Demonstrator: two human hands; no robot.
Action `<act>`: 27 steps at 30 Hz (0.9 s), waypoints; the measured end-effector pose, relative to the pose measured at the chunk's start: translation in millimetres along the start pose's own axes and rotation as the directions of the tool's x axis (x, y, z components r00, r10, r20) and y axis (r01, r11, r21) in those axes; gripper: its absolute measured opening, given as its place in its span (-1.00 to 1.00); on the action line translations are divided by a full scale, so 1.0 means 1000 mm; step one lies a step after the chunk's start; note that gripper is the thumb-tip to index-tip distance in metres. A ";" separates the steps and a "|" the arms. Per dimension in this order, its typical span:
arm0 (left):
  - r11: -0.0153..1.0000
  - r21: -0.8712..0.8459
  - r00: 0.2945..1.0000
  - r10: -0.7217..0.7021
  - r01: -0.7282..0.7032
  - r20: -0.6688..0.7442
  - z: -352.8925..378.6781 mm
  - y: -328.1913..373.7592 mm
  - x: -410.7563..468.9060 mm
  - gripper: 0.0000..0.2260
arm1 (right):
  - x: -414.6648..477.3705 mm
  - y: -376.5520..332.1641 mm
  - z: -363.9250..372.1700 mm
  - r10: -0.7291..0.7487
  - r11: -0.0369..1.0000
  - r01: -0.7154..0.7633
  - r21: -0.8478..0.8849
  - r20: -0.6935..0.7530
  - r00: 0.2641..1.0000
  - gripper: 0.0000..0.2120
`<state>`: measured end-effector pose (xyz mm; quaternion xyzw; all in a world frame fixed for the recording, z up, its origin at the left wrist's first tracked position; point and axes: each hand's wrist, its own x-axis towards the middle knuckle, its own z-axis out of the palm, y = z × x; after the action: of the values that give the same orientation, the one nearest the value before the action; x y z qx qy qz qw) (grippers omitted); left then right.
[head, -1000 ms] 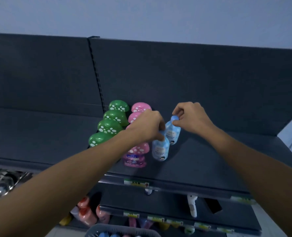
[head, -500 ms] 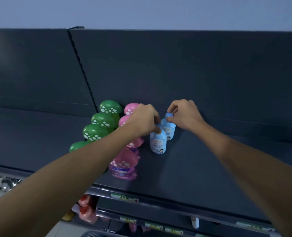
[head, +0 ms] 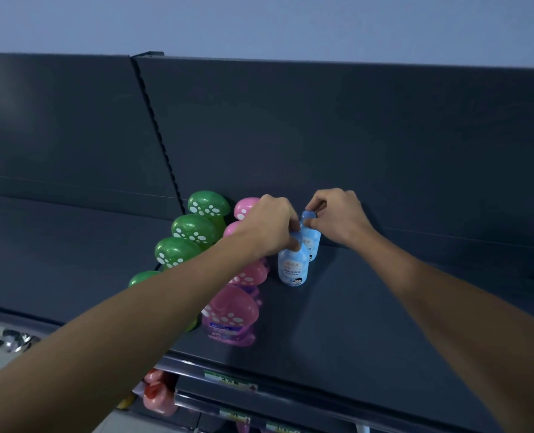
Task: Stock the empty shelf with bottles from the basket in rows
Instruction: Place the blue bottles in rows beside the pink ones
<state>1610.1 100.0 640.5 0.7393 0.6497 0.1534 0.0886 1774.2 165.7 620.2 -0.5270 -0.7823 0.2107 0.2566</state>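
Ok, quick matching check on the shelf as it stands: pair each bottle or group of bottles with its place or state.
Things:
1. green bottles
2. pink bottles
3. front blue bottle
4. back blue bottle

Places or states:
A. pinched at the cap by the right hand
B. leftmost row
C. gripped at the top by the left hand
D. row between green and blue

Pairs: 1-B, 2-D, 3-C, 4-A
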 end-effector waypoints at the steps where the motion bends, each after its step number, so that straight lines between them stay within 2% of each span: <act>1: 1.000 -0.001 1.000 -0.002 0.002 0.006 0.000 0.000 0.000 -0.70 | 0.001 0.000 0.001 0.000 1.000 0.000 0.002 0.004 1.000 -0.86; 14: 0.998 -0.067 1.000 -0.016 0.015 -0.009 0.004 0.002 -0.003 -0.74 | 0.001 0.004 0.003 0.024 0.994 -0.022 0.105 -0.012 1.000 -0.80; 18: 0.992 -0.122 0.999 -0.039 0.036 -0.021 0.007 0.001 -0.006 -0.74 | -0.001 0.004 0.003 0.027 0.993 -0.025 0.113 -0.014 1.000 -0.81; 27: 0.993 -0.112 0.999 -0.031 0.028 -0.024 0.010 0.002 -0.012 -0.73 | -0.004 0.003 0.005 0.035 0.996 -0.034 0.078 -0.008 0.999 -0.80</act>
<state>1614.1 88.9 630.8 0.7215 0.6520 0.1974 0.1236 1774.2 162.8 613.8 -0.5310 -0.7632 0.2428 0.2768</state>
